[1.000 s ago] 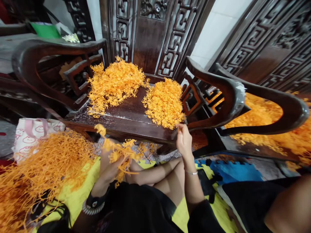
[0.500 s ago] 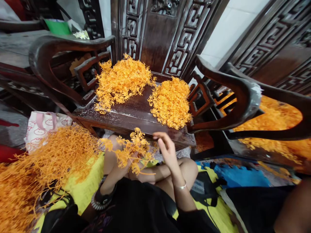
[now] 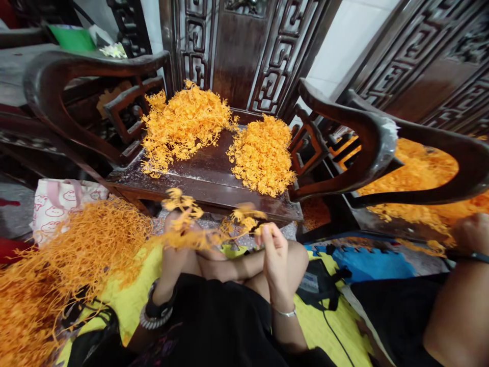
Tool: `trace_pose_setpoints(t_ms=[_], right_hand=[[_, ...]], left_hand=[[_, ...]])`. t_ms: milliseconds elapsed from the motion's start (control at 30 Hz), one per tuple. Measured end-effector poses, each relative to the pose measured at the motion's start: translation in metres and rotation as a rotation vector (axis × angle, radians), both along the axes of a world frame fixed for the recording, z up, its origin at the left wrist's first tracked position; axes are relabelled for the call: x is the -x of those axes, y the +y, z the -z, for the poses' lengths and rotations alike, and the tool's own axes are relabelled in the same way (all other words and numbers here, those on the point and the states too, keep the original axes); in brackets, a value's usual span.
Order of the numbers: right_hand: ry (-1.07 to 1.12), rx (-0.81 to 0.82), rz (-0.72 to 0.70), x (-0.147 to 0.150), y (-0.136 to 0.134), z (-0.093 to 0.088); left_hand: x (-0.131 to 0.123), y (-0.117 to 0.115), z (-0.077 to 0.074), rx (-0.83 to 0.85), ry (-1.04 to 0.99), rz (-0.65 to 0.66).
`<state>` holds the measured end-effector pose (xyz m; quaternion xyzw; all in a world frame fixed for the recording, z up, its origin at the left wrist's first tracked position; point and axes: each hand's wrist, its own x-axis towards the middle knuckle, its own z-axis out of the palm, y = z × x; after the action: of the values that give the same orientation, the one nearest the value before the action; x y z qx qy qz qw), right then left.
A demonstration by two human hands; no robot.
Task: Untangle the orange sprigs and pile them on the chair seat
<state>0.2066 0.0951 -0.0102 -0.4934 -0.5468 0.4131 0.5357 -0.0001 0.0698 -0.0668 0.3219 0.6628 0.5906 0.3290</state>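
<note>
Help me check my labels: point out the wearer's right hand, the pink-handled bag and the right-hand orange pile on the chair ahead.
Right hand (image 3: 275, 251), head view: middle of the hand.
Pink-handled bag (image 3: 54, 209), head view: printed side.
Right-hand orange pile (image 3: 263, 157), head view: its middle.

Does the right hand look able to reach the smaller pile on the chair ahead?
Probably yes: the pile lies just beyond the right hand, across the open front of the seat, with the chair arm to one side. The hand pinches a sprig, though.
</note>
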Motion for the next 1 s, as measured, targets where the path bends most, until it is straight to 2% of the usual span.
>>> trace_pose_setpoints(t_ms=[133, 200, 300, 433, 600, 700, 800, 867, 933, 1000], right_hand=[[-0.160, -0.101, 0.100, -0.017, -0.005, -0.013], [-0.196, -0.182, 0.205, -0.020, -0.008, -0.018], [-0.196, -0.340, 0.390, -0.022, -0.011, -0.026], [-0.158, -0.538, 0.524, -0.022, -0.012, -0.036], [-0.180, -0.588, 0.645, -0.024, -0.015, -0.039], [-0.160, -0.601, 0.662, -0.023, -0.016, -0.038], [-0.146, -0.604, 0.670, -0.023, -0.016, -0.037], [-0.152, -0.604, 0.690, -0.024, -0.014, -0.039], [-0.143, -0.618, 0.681, -0.027, -0.011, -0.043], [-0.086, -0.654, 0.619, -0.030, -0.008, -0.047]], left_hand=[[0.014, 0.006, -0.008, -0.018, 0.115, -0.075], [0.013, 0.005, -0.017, -0.033, 0.147, -0.020], [0.007, 0.001, -0.033, -0.105, 0.088, 0.076], [-0.001, -0.006, -0.049, -0.150, 0.057, 0.053], [-0.003, -0.017, -0.061, -0.210, 0.181, -0.064], [-0.006, -0.021, -0.071, -0.196, 0.216, -0.113], [-0.010, -0.020, -0.079, -0.212, 0.134, -0.166], [-0.010, -0.020, -0.078, -0.218, 0.025, -0.170], [-0.003, -0.022, -0.071, -0.140, -0.070, -0.062], [0.012, -0.028, -0.060, -0.012, -0.110, 0.150]])
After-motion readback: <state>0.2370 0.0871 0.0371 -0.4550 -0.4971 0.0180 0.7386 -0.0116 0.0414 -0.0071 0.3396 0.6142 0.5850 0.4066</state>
